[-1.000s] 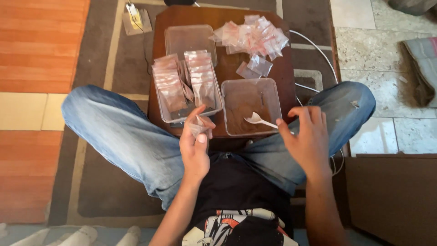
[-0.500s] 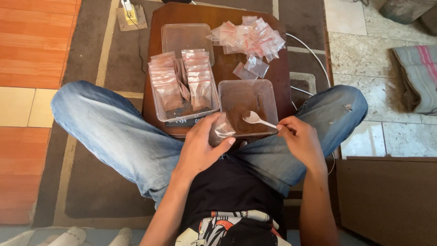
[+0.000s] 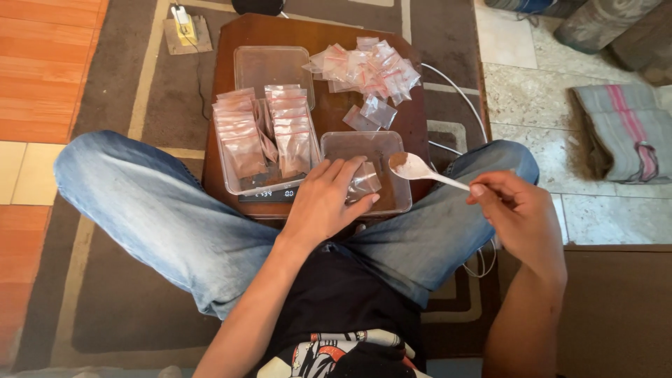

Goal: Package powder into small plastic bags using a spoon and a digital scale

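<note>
Left hand (image 3: pixel 323 201) pinches small bag (image 3: pixel 364 180) over tub (image 3: pixel 395 203). Right hand (image 3: pixel 518 217) grips spoon (image 3: pixel 414 166), loaded bowl just right of bag. Advice: spread bag mouth, tip slowly, stay above tub.

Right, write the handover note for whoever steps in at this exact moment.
Left hand holds a small clear bag over the brown-powder tub. Right hand holds a white spoon loaded with powder, beside the bag. Filled bags stand in the left tub on the scale. Empty bags are piled at the table's far end. Left: fill this bag and the pile.
</note>
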